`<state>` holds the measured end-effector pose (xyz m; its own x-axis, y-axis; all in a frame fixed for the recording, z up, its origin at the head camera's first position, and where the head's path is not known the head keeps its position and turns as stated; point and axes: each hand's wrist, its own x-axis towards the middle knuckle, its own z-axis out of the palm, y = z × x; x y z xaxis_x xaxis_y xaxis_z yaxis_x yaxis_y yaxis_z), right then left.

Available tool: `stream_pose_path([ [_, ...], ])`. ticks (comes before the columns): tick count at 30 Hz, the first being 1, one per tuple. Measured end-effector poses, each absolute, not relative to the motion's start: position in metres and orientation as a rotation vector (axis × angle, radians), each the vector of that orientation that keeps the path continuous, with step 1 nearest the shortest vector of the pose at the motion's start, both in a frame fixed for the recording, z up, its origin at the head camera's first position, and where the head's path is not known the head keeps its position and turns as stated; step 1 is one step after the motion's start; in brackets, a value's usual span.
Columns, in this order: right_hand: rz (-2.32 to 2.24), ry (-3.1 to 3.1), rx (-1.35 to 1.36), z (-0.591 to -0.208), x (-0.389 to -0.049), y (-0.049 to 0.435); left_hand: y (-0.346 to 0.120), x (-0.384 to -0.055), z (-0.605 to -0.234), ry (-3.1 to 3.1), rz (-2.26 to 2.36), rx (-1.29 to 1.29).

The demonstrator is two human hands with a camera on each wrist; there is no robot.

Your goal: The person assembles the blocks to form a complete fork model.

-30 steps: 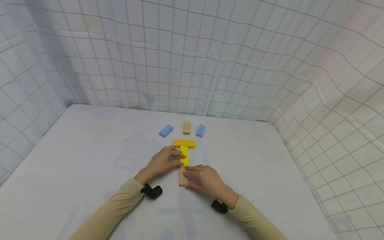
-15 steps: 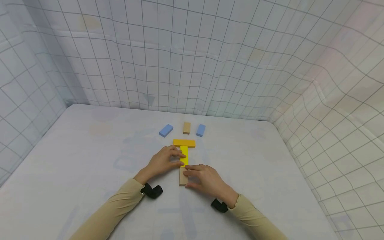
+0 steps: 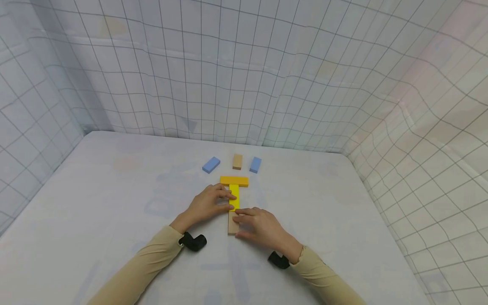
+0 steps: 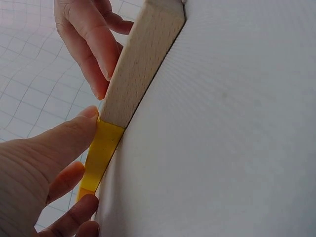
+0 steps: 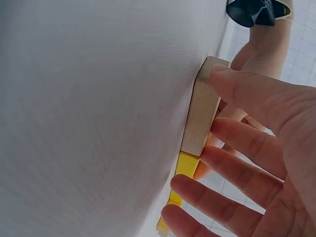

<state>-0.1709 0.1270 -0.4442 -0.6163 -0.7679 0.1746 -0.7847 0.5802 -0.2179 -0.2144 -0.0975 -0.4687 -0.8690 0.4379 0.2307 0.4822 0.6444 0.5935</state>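
Note:
A yellow block (image 3: 234, 189) and a plain wooden block (image 3: 232, 228) lie end to end in a line on the white table. Across the far end of the yellow one lies an orange block (image 3: 234, 181), making a T. My left hand (image 3: 207, 203) touches the yellow block from the left, thumb tip at its upper edge close to the wooden end. From the right, my right hand (image 3: 262, 228) rests its fingertips on the wooden block, with the thumb (image 5: 224, 76) at its near end. The right ring and little fingers extend past the yellow block in the right wrist view.
Farther back on the table (image 3: 324, 203) lie two blue blocks, one on the left (image 3: 211, 164) and one on the right (image 3: 255, 164), with a small wooden block (image 3: 237, 161) between them. A grid-patterned curtain (image 3: 228, 76) encloses the back and sides.

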Motion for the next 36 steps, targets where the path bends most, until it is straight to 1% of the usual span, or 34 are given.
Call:
stream_pose_path([
  [16, 0.421, -2.729, 1.326, -0.4418, -0.1738, 0.1269, -0.0988, -0.2182, -0.4686, -2.788, -1.025, -0.786],
  [36, 0.262, -2.742, 1.317, -0.4415, -0.1704, 0.1257, -0.0974, -0.2130, -0.4682, -2.781, -1.057, -0.775],
])
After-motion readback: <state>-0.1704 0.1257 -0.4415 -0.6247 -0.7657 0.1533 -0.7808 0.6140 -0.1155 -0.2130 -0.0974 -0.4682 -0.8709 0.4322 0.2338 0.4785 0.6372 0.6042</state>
